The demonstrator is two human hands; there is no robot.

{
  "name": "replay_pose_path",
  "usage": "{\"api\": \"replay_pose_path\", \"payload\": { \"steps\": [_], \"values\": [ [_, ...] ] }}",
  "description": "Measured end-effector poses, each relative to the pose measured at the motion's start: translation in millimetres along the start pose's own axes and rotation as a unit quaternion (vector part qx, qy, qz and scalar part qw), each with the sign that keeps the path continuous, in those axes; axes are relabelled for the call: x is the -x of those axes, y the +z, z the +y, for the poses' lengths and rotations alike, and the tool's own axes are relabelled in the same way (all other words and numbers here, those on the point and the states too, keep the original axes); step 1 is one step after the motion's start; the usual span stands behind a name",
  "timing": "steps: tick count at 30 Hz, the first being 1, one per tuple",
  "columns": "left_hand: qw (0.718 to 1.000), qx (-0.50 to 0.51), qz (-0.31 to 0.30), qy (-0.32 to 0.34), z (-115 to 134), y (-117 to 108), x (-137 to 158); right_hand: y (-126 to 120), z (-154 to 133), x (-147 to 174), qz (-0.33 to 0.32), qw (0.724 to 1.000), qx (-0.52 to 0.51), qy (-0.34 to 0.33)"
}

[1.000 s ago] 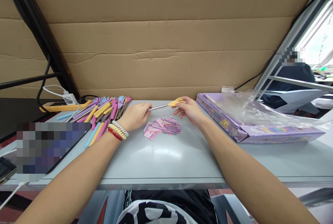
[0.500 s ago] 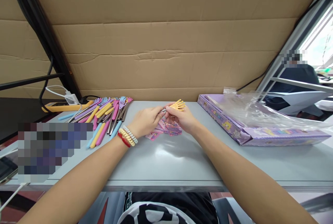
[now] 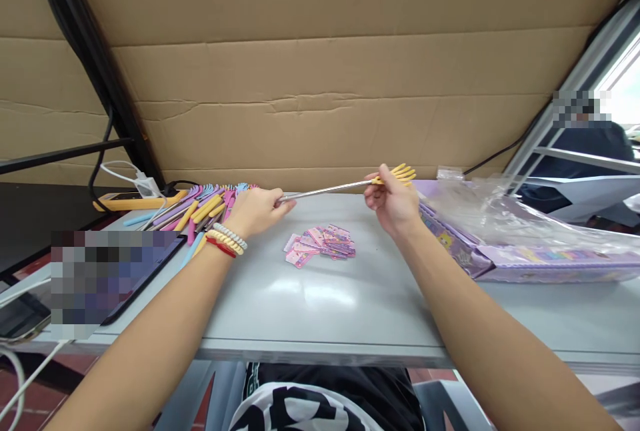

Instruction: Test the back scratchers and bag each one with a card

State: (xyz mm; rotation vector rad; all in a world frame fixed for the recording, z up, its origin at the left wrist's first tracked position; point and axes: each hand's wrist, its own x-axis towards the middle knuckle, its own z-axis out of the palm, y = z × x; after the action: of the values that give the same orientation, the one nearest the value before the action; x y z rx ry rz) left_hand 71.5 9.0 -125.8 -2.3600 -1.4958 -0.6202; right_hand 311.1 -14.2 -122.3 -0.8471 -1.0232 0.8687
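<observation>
A back scratcher with a thin metal rod (image 3: pixel 330 188) and a yellow hand-shaped head (image 3: pixel 403 173) stretches between my hands above the table. My left hand (image 3: pixel 255 211) is closed around its left end, where the handle is mostly hidden by my fingers. At the other end, my right hand (image 3: pixel 395 204) pinches the scratcher just below the yellow head. Beneath the rod, a loose pile of small pink printed cards (image 3: pixel 323 244) lies on the table. More back scratchers (image 3: pixel 200 211), with yellow, pink, blue and purple handles, are heaped left of my left hand, partly behind it.
A purple printed box (image 3: pixel 480 264) with clear plastic (image 3: pixel 500 214) over it stands at the right. To the left are a tablet (image 3: pixel 145 277), a yellow device (image 3: pixel 135 202) and white cables. Cardboard (image 3: pixel 320 71) walls the back of the grey table (image 3: pixel 320 317). A person sits beyond, right.
My hands have moved apart, and the back scratcher's metal rod now shows drawn out between them. My right hand went right and up, my left hand left. The card pile is uncovered.
</observation>
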Motion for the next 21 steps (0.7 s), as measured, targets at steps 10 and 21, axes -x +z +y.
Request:
{"api": "replay_pose_path", "payload": {
  "steps": [10,21],
  "values": [
    [0.987,-0.107,0.002,-0.116,-48,-8,-9,-30,-27,-20,0.222,0.973,-0.050,-0.038],
    [0.960,-0.140,0.012,-0.243,-104,-8,2,-81,-73,-18,0.357,0.920,-0.113,-0.112]
  ]
}}
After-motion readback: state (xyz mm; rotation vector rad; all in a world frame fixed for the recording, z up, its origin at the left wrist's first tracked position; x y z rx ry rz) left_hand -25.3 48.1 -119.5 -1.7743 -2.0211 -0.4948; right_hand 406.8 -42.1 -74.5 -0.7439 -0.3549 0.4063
